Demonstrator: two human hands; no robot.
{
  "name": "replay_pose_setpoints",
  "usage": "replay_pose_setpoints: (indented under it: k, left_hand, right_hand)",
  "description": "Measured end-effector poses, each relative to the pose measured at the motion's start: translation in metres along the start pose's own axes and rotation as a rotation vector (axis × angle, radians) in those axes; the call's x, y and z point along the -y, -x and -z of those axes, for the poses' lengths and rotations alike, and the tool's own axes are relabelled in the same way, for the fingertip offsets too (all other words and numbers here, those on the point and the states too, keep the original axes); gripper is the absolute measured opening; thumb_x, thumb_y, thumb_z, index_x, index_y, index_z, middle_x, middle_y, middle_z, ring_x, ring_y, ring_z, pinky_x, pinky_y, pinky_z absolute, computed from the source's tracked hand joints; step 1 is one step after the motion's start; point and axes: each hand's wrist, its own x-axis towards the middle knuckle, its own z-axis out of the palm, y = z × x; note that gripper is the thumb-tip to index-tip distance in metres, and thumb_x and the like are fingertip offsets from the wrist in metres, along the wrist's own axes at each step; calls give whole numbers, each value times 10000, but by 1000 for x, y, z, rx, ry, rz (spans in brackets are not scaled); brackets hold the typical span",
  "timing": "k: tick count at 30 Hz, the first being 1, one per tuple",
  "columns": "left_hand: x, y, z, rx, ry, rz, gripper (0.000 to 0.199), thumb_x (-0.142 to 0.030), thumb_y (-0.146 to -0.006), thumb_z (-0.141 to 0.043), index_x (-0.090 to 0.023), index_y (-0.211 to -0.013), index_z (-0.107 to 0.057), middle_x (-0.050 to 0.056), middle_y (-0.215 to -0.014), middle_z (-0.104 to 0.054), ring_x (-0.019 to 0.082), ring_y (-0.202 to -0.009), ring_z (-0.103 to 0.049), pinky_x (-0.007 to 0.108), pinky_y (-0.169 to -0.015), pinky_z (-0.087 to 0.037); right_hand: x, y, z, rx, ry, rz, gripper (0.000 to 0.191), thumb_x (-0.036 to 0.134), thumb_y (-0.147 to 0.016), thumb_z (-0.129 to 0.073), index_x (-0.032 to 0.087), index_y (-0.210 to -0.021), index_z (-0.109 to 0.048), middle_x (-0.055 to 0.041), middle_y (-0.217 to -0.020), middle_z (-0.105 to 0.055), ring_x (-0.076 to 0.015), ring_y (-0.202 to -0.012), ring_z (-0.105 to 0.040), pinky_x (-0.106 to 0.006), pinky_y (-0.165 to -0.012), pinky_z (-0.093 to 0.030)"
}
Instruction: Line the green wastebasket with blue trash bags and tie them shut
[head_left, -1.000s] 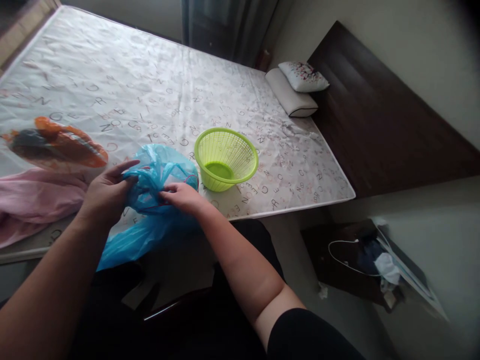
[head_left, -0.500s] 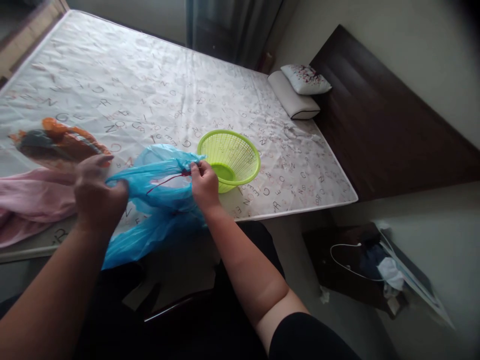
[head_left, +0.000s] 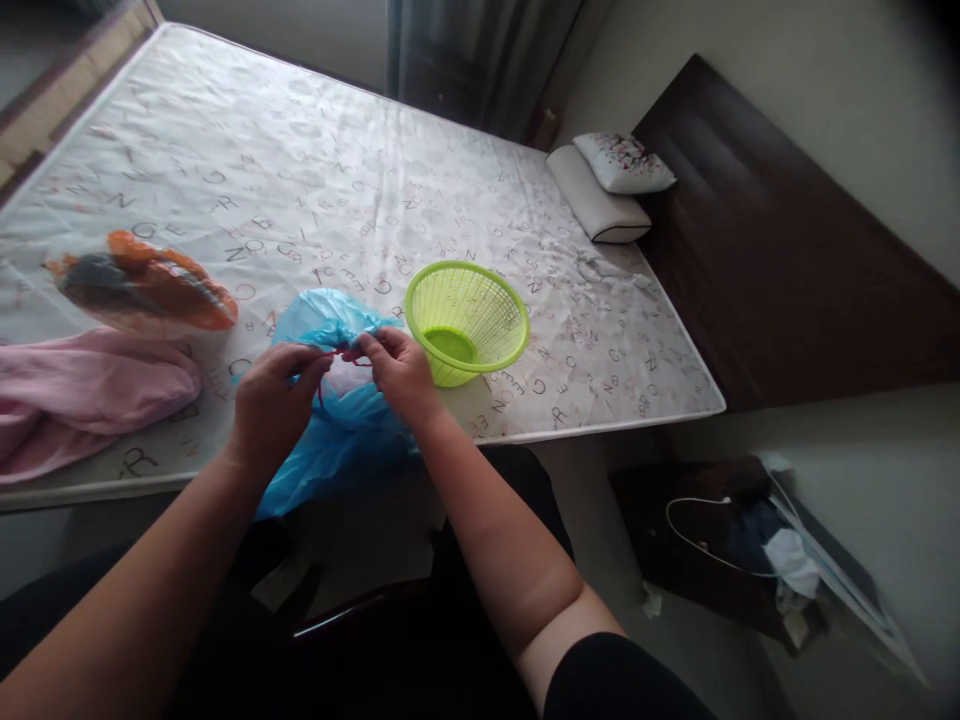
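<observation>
Looking down from my head, I see my left hand (head_left: 274, 410) and my right hand (head_left: 401, 375) close together at the middle of the view, both closed to a pinch on a thin red cord (head_left: 352, 352) — the fingers curl in and neither hand is open. The cord runs along the gathered mouth of a blue plastic bag (head_left: 337, 410), which sits at my hands and spills toward me over the mattress edge. The film looks very light, soft and slippery: I judge it would crumple and tear rather than resist, so the cord and the bunched mouth look like the surest places to hold. A lime-green plastic basket (head_left: 466, 322) stands on its base just beside my right hand, at about 2 o'clock, on a letter-printed mattress (head_left: 390, 200). At 9 o'clock lies a crumpled pink cloth (head_left: 82, 395), and at 10 o'clock an orange-and-dark bundle (head_left: 142, 285) — too glossy to tell what it is. Farther off at 1 o'clock are a pale pillow (head_left: 596, 195) and a smaller patterned pillow (head_left: 624, 163), against a dark wooden headboard (head_left: 780, 240). At 4 o'clock, down on the floor, a white cable (head_left: 701, 540) lies across a low dark stand (head_left: 667, 520).
</observation>
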Motion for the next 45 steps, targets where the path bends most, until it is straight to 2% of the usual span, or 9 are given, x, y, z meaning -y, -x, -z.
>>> replay_pose_setpoints:
  k: [8,13,17,20,23,28,34,40,45]
  left_hand:
    - [11,-11,11,-72,54,314,252,-384,-913,-666,-142,-975,-699,50,-823,-735,169,-723,-683,268,-716,-520]
    - [23,-29,13,-350,523,658,19,-159,-943,-568,-146,-956,-574,4,-809,-625,109,-645,-655,220,-621,-523]
    - [33,-38,15,-501,707,834,76,-113,-986,-472,-181,-972,-501,-16,-854,-585,83,-676,-631,229,-645,-539]
    - [33,-34,16,-550,517,654,81,-103,-942,-504,-168,-990,-515,20,-888,-632,122,-784,-677,282,-737,-564]
    - [22,-22,17,-521,215,179,307,-73,-804,-616,-139,-1102,-585,107,-1130,-688,196,-1049,-691,364,-932,-557]
    - [-5,-3,17,-208,5,-246,187,-203,-894,-622,-164,-1054,-710,87,-1084,-744,229,-1118,-678,426,-1082,-497]
    - [-7,2,9,88,98,-98,200,-361,-921,-655,-241,-1015,-784,55,-1029,-784,226,-977,-727,354,-954,-547]
    - [1,3,0,122,270,186,302,-461,-853,-733,-241,-1052,-794,66,-1012,-793,244,-936,-739,350,-888,-573]
    - [6,3,-6,125,307,226,288,-457,-811,-768,-237,-995,-798,59,-968,-794,233,-900,-736,337,-870,-574]
  right_hand:
    - [-6,-11,14,-408,-87,26,342,541,-992,-531,227,-858,-537,5,-779,-681,-109,-695,-652,-215,-640,-505]
    - [-11,-16,16,-473,-244,-7,266,494,-1014,-497,238,-941,-501,11,-825,-669,-136,-758,-736,-247,-685,-553]
    - [-14,-14,10,-444,-216,23,270,491,-1000,-531,233,-925,-516,18,-828,-672,-142,-795,-745,-269,-761,-582]
    - [-16,-12,7,-435,-159,54,310,535,-989,-541,232,-925,-537,12,-829,-694,-155,-854,-742,-295,-814,-592]
    - [-15,-10,5,-390,-147,56,344,573,-981,-547,233,-928,-546,7,-809,-711,-169,-845,-749,-318,-815,-603]
    - [-4,-2,-1,-256,-122,18,387,612,-949,-596,232,-899,-544,16,-729,-713,-154,-698,-744,-276,-703,-600]
    - [2,5,-6,-88,-136,6,416,651,-937,-583,248,-892,-489,68,-691,-685,-64,-409,-574,-204,-517,-523]
    - [0,4,-5,-73,-59,-18,413,655,-933,-574,251,-895,-501,96,-618,-599,-53,-389,-509,-180,-427,-430]
    - [-1,6,-6,-53,-13,19,373,618,-942,-580,255,-887,-513,107,-579,-516,-69,-476,-543,-191,-521,-500]
